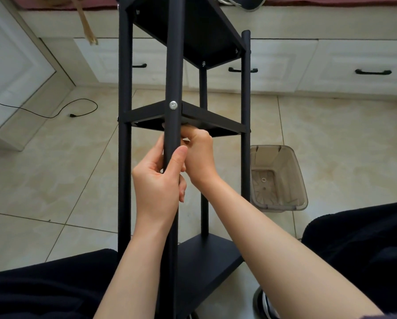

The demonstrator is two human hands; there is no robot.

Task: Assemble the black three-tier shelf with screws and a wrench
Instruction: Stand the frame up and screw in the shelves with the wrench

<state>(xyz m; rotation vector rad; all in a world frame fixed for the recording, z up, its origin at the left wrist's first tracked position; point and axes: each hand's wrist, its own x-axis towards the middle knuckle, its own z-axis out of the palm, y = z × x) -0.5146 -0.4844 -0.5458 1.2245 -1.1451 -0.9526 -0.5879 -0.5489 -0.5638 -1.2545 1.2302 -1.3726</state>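
At far left a black power cord (61,111) trails over the beige tiled floor (54,171) in front of white cabinet panels. The black three-tier shelf (215,125) stands upright in the middle of the view, between the person's dark-clad knees, its four round posts rising past three flat tiers. The nearest post (173,65) carries a silver screw (173,105) at the level of the middle tier. Just below that screw, the left hand (157,180) wraps the nearest post, thumb laid up its front and fingers curled round behind it. Touching it on the right, the right hand (198,155) reaches in behind the post and up under the corner of the middle tier; its fingers are bent and bunched there, but whether they pinch anything I cannot tell, since the post and tier hide the fingertips. Right of the shelf, a clear plastic bin (278,178) lies tipped on the floor, near the right rear post. White drawers with black handles (373,72) run along the back wall.
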